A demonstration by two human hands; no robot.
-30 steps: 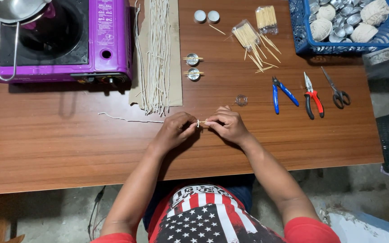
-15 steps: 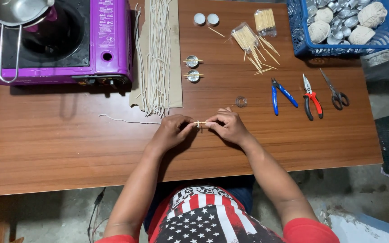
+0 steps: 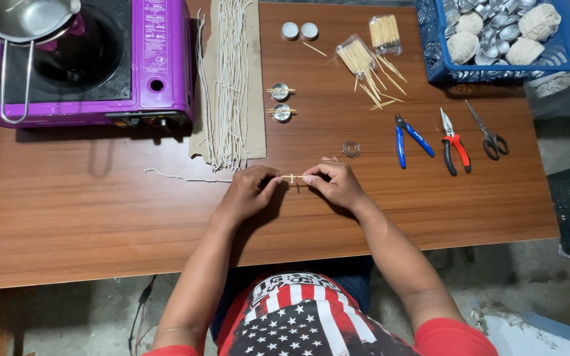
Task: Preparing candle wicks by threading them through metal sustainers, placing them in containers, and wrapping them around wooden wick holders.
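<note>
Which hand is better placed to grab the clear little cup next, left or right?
Right. The right hand lies just below the clear cup, with bare table between. The left hand sits farther off, pinching the string and the toothpick, so it would likely have to cross over.

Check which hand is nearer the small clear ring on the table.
Right. The right hand sits just below the clear ring; the left hand is farther off, down and to the left.
</note>
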